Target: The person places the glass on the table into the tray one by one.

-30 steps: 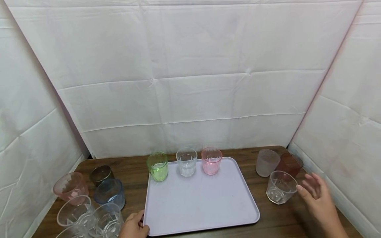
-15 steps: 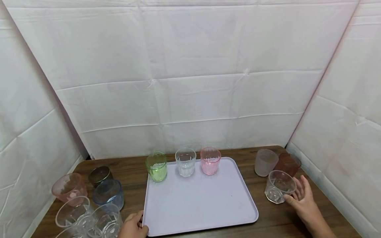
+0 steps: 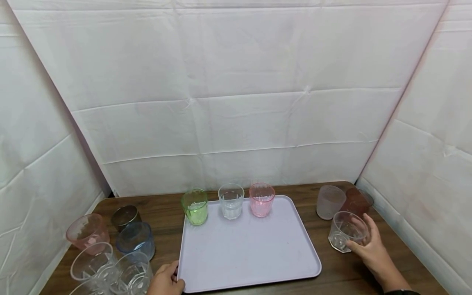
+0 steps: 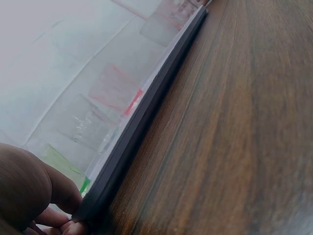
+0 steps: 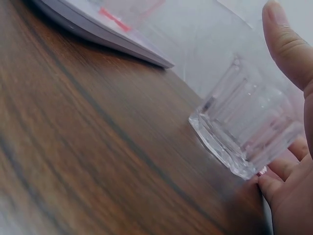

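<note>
The clear glasses (image 3: 107,272) (bottom left) run off the head view's edge — the left hand (image 3: 166,282) too.

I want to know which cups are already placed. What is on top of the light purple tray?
On the tray stand three cups along its far edge: a green cup, a clear cup, a pink cup. The left hand covers its near-left corner.
</note>
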`<move>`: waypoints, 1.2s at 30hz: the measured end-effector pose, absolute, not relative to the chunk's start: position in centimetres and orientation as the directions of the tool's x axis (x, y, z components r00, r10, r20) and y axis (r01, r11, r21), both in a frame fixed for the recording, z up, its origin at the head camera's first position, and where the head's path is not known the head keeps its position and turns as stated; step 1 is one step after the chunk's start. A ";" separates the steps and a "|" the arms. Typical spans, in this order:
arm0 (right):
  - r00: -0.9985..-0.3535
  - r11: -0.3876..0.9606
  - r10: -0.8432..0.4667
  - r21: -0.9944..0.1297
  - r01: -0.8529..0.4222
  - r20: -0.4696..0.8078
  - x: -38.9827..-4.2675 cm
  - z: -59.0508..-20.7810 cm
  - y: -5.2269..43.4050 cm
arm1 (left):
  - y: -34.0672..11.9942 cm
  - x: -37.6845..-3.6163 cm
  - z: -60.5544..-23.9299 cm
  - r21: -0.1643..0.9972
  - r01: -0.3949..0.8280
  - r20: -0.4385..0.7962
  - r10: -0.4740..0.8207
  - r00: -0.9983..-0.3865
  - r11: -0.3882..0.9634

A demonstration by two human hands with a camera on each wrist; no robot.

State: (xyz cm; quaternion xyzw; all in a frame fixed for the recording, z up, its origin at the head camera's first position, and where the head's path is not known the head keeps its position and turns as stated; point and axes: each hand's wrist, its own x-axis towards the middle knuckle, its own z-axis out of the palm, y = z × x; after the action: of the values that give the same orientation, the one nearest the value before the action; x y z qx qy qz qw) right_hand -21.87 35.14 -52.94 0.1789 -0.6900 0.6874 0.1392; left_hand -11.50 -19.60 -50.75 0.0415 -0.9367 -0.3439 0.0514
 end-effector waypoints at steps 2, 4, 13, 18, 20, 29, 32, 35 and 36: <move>-0.893 -0.014 -0.058 -0.895 -0.446 0.446 -22.1 -52.9 34.9 | -19.6 -11.5 -50.7 0.650 -0.034 0.076 -0.110 -0.991 0.759; -0.898 0.014 -0.053 -0.899 -0.437 0.436 -22.2 -52.8 34.7 | -19.6 -11.4 -50.7 0.651 -0.026 0.083 -0.105 -0.991 0.758; -0.940 0.235 -0.005 -0.913 -0.333 0.342 -22.3 -52.3 34.3 | -19.6 -11.4 -50.7 0.651 -0.032 0.078 -0.109 -0.991 0.758; -0.944 0.331 0.030 -0.895 -0.299 0.327 -22.3 -52.1 34.1 | -19.6 -11.4 -50.7 0.645 -0.029 0.086 -0.110 -0.990 0.764; -0.946 0.373 0.042 -0.883 -0.284 0.322 -22.2 -51.9 33.9 | -19.5 -11.4 -50.7 0.644 -0.029 0.090 -0.114 -0.989 0.765; -0.904 0.221 -0.012 -0.880 -0.420 0.428 -22.1 -50.0 32.9 | -19.5 -11.6 -50.2 0.654 -0.114 -0.035 -0.121 -0.992 0.748; -0.903 0.168 -0.048 -0.888 -0.429 0.428 -22.3 -49.1 32.3 | -19.5 -11.6 -50.1 0.654 -0.128 -0.050 -0.127 -0.991 0.746; -0.912 0.168 -0.069 -0.896 -0.411 0.405 -22.7 -48.1 31.6 | -19.4 -11.7 -50.1 0.657 -0.131 -0.044 -0.135 -0.990 0.742; -0.915 0.189 -0.069 -0.895 -0.403 0.397 -22.9 -47.9 31.3 | -19.4 -11.6 -50.2 0.658 -0.128 -0.040 -0.135 -0.990 0.742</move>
State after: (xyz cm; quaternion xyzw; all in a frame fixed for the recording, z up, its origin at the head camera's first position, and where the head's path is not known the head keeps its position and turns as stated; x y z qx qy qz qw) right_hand -22.87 31.28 -47.87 0.1556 -0.7591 0.6174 0.1352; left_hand -11.64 -19.37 -50.16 0.0705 -0.9333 -0.3520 0.0052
